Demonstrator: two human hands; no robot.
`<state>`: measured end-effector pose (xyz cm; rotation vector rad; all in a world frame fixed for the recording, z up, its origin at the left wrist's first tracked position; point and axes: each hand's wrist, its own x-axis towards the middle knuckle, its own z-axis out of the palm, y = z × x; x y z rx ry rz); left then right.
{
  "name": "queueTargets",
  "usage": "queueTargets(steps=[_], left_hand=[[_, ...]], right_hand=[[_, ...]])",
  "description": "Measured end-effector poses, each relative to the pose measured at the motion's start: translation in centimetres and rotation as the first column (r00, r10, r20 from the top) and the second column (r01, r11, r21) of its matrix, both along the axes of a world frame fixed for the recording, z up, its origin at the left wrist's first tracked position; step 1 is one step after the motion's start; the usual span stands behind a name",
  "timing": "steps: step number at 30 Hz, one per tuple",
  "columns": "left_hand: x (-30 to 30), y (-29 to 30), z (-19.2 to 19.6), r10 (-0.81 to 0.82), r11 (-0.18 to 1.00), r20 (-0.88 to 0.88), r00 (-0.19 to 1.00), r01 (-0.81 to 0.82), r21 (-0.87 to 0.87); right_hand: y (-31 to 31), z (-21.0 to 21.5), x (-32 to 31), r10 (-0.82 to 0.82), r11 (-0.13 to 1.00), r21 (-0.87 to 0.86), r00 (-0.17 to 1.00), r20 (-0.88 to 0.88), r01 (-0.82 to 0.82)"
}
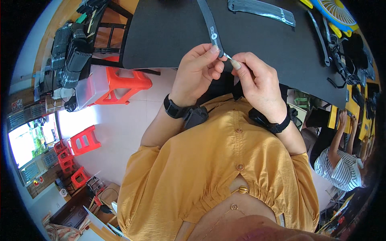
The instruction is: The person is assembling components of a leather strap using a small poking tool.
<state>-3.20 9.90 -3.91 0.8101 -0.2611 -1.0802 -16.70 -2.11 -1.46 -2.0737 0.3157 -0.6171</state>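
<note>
A long black strap with pale print runs from the table toward me. My left hand is closed on its near end, thumb pressed on top. From that end sticks a small, slim silver piece, pinched between the thumb and forefinger of my right hand. Whether this piece is fixed to the strap or a separate tool, I cannot tell. Both hands are at the near edge of the black table, almost touching. Farther back lies a flat bundle of black straps with a glossy end.
To the right on the table are a blue and yellow fan, a loose black strip and tangled black cords. More dark bundles are stacked at left, near a red stool. Another person in a striped shirt works at right.
</note>
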Motion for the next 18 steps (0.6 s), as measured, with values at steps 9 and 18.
queueTargets(steps=[9, 18], left_hand=[[0.07, 0.23, -0.17, 0.045, 0.999, 0.039, 0.998, -0.046, 0.013], [0.17, 0.37, -0.1, 0.054, 0.998, 0.035, 0.998, -0.055, 0.022]], right_hand=[[0.0, -0.53, 0.24, 0.005, 1.0, -0.015, 1.0, -0.01, -0.005], [0.19, -0.43, 0.42, 0.009, 1.0, 0.025, 0.999, -0.032, -0.008]])
